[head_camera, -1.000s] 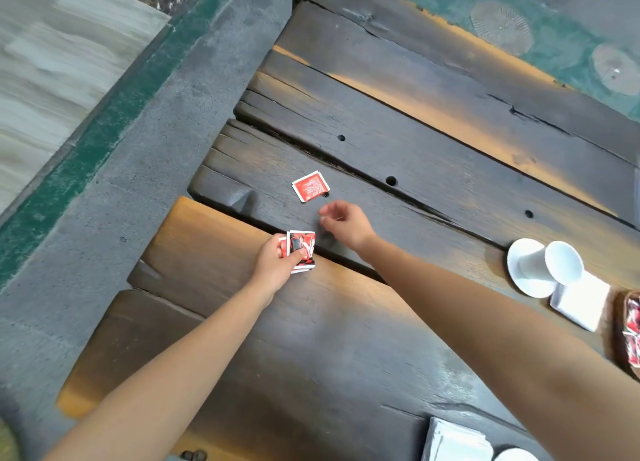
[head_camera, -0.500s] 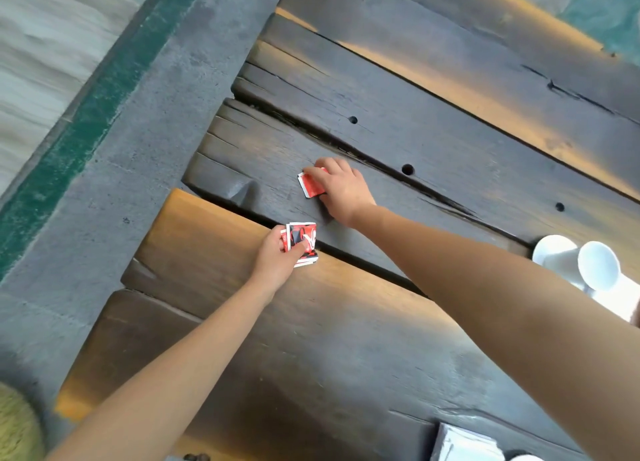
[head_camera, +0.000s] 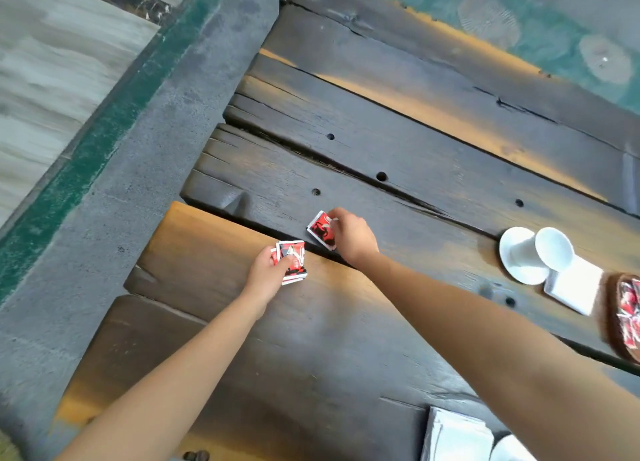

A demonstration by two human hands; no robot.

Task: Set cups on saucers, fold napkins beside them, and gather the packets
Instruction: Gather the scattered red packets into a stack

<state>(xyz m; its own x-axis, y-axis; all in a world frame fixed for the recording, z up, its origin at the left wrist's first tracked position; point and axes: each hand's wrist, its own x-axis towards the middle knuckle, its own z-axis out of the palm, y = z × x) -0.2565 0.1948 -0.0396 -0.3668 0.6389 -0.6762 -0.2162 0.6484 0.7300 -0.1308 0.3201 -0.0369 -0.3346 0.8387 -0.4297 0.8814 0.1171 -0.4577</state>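
- Near the left end of the wooden table (head_camera: 207, 252), left hand (head_camera: 268, 270) grips a stack of red packets (head_camera: 293, 260).
- Just beside it, right hand (head_camera: 351, 235) pinches one loose packet (head_camera: 320, 230).
- Light, thin, slippery, I'd say: pinch an edge.

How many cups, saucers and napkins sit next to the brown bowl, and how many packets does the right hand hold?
Cup: 1
Saucer: 1
Napkin: 1
Packet in right hand: 1
Total: 4
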